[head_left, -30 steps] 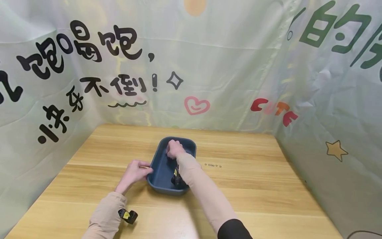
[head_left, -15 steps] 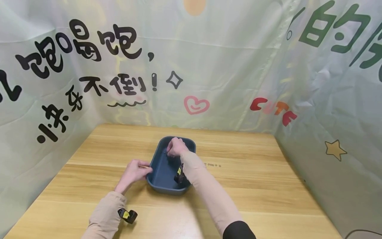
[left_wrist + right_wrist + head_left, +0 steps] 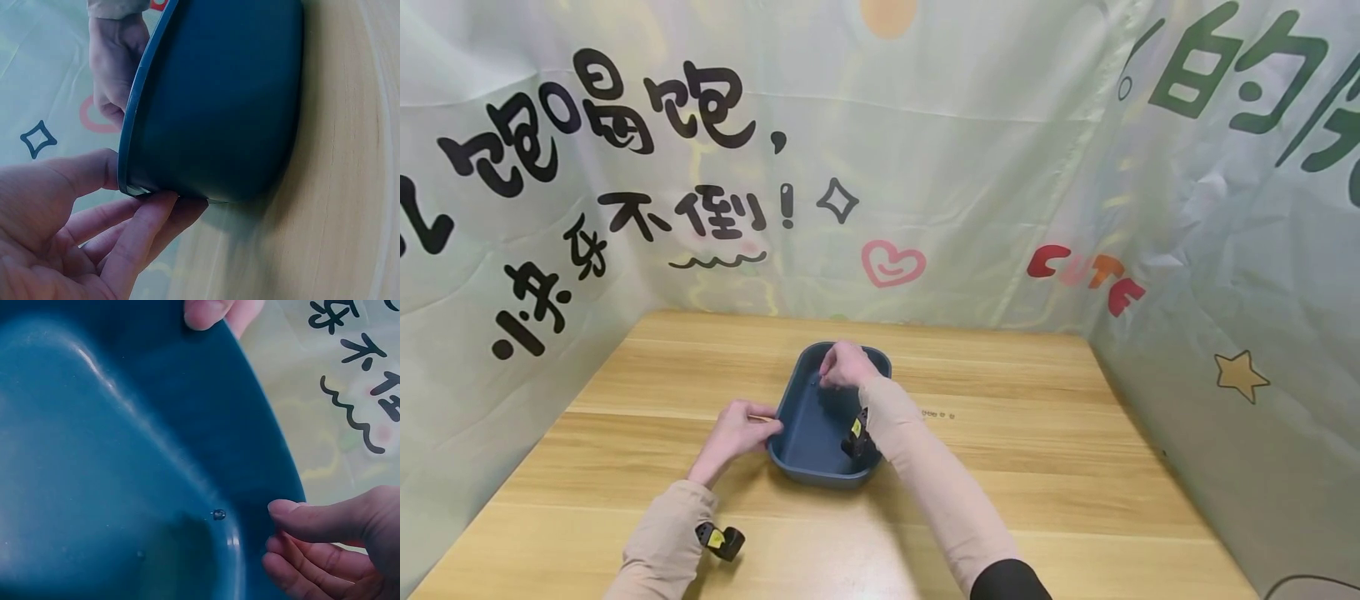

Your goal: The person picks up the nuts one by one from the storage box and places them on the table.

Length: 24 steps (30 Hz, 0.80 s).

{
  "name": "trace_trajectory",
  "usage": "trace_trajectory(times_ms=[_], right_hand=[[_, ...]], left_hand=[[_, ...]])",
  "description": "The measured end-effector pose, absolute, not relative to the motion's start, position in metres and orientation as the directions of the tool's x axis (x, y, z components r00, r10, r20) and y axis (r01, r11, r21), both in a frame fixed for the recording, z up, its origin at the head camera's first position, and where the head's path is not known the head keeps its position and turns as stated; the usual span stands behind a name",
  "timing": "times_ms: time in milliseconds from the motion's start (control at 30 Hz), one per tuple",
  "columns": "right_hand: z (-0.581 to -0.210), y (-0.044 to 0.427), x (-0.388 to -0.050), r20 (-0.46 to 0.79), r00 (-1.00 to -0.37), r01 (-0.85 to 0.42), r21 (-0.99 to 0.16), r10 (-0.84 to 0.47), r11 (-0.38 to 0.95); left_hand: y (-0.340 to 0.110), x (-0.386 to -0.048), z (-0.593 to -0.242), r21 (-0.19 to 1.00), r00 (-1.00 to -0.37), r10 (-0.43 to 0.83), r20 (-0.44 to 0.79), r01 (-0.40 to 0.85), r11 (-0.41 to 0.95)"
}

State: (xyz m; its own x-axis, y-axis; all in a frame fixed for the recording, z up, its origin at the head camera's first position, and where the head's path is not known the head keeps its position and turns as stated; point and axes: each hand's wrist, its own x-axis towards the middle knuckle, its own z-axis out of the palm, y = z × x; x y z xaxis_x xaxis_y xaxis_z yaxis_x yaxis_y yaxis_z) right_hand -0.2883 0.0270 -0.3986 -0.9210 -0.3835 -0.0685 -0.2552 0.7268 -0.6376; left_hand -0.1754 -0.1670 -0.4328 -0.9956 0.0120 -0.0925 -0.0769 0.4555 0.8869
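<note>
A dark blue rectangular basin point(image 3: 808, 454) with rounded corners stands on the table. My left hand point(image 3: 741, 432) pinches its left rim; in the left wrist view the thumb lies at the lip, with fingers against the outer wall. Inside the basin's far part, my right hand point(image 3: 847, 367) hovers with loosely bent fingers and nothing visible between them. Close to those fingers point(image 3: 312, 519) in the right wrist view, a tiny shiny piece point(image 3: 218, 514) lies at the edge of the basin floor. Its exact kind is too small to tell.
On the wooden table point(image 3: 1037, 467), right of the basin, several tiny pieces point(image 3: 942, 415) lie in a row, partly hidden by the right sleeve. Printed cloth point(image 3: 970, 183) walls off the back and both sides. A black camera point(image 3: 721, 542) is strapped to the left wrist.
My right hand has lifted slightly and shifted right from the tiny piece, which now shows on the basin floor. My left hand and the basin have stayed in place.
</note>
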Motion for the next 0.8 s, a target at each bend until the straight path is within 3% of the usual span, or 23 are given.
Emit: trace_trajectory(times_ms=[800], right_hand=[[-0.384, 0.048, -0.285, -0.040, -0.913, -0.269, -0.691, -0.406, 0.671]], left_hand=[[-0.165, -0.174, -0.431, 0.887, -0.994, 0.002, -0.105, -0.093, 0.452]])
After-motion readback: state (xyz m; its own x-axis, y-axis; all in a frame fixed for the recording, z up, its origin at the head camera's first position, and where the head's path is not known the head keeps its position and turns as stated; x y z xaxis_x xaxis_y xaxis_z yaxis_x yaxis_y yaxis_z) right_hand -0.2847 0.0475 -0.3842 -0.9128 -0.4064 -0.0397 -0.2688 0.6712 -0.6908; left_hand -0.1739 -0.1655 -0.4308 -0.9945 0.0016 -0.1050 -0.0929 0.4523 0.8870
